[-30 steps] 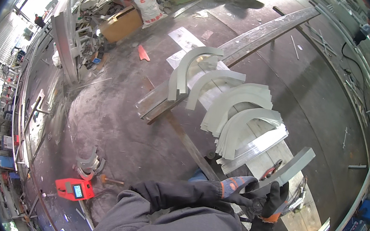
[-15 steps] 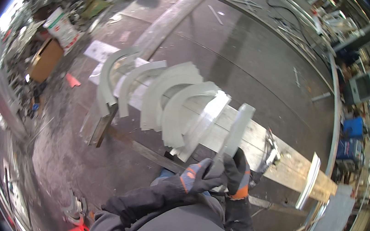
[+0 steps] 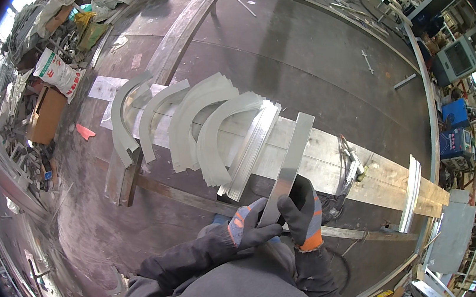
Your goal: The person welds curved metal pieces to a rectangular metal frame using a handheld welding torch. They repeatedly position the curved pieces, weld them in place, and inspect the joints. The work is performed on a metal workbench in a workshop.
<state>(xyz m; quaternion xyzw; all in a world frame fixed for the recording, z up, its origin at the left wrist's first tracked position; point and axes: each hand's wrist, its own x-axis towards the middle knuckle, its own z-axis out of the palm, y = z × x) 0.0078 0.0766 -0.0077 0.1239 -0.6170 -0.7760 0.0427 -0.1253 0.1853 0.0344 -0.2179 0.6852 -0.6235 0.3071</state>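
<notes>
A flat, straight silver metal strip [image 3: 293,155] stretches away from me over the bench, its near end between my gloved hands. My left hand [image 3: 249,224], in a grey and orange glove, is closed around the lower left edge of the strip. My right hand [image 3: 302,213], gloved likewise, pinches its right edge, thumb toward the face. Just left lies a stack of straight metal strips [image 3: 254,150]. Beyond it, curved metal pieces sit in groups: a stack [image 3: 214,145], a fanned stack [image 3: 184,124], and narrower arcs [image 3: 153,111] farther left.
These pieces rest on a long plank-topped bench [image 3: 386,178]. A silver hand tool with dark cable [image 3: 352,165] lies to the right, near more pale strips [image 3: 411,193]. Scrap and a cardboard box [image 3: 49,116] are heaped at left. Blue machines [image 3: 457,146] stand far right.
The strip in my hands has turned more of its flat face toward me. My right hand's fingers have shifted along its edge. The whole view has swung slightly.
</notes>
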